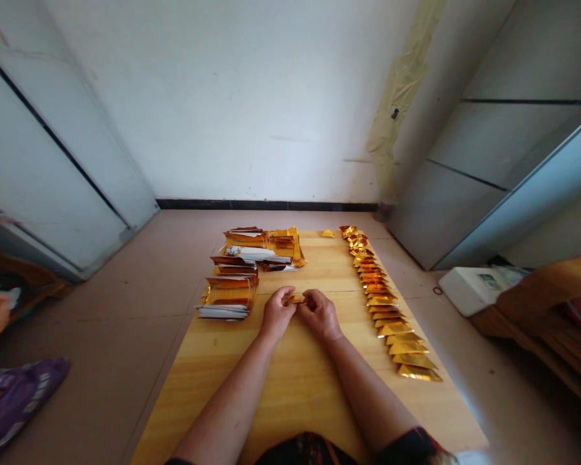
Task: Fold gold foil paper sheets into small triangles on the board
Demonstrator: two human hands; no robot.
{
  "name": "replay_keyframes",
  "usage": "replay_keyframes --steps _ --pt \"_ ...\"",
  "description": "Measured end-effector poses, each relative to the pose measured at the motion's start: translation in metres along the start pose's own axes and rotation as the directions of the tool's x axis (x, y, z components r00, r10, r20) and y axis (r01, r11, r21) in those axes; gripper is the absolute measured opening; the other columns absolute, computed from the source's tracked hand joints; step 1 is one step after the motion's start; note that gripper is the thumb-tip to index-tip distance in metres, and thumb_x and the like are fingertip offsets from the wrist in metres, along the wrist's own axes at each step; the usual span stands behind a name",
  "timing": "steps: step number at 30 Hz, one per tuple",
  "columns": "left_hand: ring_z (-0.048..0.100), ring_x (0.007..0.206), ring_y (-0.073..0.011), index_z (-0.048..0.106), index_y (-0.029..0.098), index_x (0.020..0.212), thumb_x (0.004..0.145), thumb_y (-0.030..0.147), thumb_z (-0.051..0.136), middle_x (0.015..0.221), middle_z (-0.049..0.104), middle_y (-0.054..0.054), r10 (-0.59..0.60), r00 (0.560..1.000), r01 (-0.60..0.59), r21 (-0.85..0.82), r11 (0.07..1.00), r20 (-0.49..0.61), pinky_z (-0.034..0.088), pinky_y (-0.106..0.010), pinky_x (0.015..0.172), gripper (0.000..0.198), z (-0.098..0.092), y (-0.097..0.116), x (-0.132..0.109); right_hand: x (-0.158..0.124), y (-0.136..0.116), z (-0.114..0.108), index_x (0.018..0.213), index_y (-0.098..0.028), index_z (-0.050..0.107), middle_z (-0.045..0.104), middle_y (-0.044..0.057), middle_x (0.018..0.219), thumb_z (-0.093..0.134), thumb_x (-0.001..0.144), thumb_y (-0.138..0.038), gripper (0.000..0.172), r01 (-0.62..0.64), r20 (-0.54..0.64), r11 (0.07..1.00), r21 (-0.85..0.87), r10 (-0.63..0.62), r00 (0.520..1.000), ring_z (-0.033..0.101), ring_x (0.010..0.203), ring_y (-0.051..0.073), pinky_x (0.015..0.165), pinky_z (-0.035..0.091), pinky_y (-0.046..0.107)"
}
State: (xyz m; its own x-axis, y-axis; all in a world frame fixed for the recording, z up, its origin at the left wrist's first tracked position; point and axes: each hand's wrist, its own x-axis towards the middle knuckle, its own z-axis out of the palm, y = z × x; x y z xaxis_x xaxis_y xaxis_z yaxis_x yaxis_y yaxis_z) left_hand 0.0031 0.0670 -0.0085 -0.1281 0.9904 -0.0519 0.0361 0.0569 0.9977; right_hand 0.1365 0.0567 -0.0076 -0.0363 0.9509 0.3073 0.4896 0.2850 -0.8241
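Note:
Between my two hands, just above the middle of the wooden table (pixel 290 374), is a small piece of gold foil paper (pixel 297 299), mostly covered by the fingers. My left hand (pixel 277 313) pinches its left end, and my right hand (pixel 320 314) grips the right end. Left of my hands lie stacks of gold foil paper sheets (pixel 228 294), curled with white undersides showing. Along the table's right side runs a long row of folded gold foil pieces (pixel 387 310), overlapping one another. A single folded gold piece (pixel 328 233) sits apart near the far edge.
A white wall (pixel 252 116) stands beyond the table. Grey cabinets (pixel 508 142) rise at the right, with a white box (pixel 469 290) and wooden furniture (pixel 542 310) near them. A purple bag (pixel 29 394) lies on the floor at left.

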Motion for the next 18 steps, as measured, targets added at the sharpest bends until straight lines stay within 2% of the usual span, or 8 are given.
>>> replay_keyframes --steps 10,18 --pt "0.065 0.091 -0.0186 0.063 0.013 0.097 0.060 0.002 0.060 0.102 0.068 -0.009 -0.067 0.997 0.069 -0.091 0.993 0.023 0.052 -0.029 0.080 0.038 -0.0016 0.0077 -0.0004 -0.0005 -0.0027 -0.0017 0.082 -0.019 0.056 0.057 -0.003 0.068 0.052 0.068 -0.025 0.016 -0.074 0.002 0.995 0.072 0.074 0.997 0.052 0.059 0.011 0.057 0.043 0.021" --pt "0.065 0.089 -0.0177 0.065 0.015 0.096 0.059 0.000 0.060 0.102 0.068 -0.008 -0.056 0.998 0.057 -0.052 0.997 0.013 0.052 -0.027 0.077 0.041 0.0013 0.0041 0.0008 0.0016 0.0038 0.0072 0.078 -0.019 0.056 0.059 -0.002 0.069 0.051 0.069 -0.028 0.014 -0.152 -0.058 0.971 0.186 0.165 0.985 0.054 0.061 0.013 0.059 0.044 0.023"
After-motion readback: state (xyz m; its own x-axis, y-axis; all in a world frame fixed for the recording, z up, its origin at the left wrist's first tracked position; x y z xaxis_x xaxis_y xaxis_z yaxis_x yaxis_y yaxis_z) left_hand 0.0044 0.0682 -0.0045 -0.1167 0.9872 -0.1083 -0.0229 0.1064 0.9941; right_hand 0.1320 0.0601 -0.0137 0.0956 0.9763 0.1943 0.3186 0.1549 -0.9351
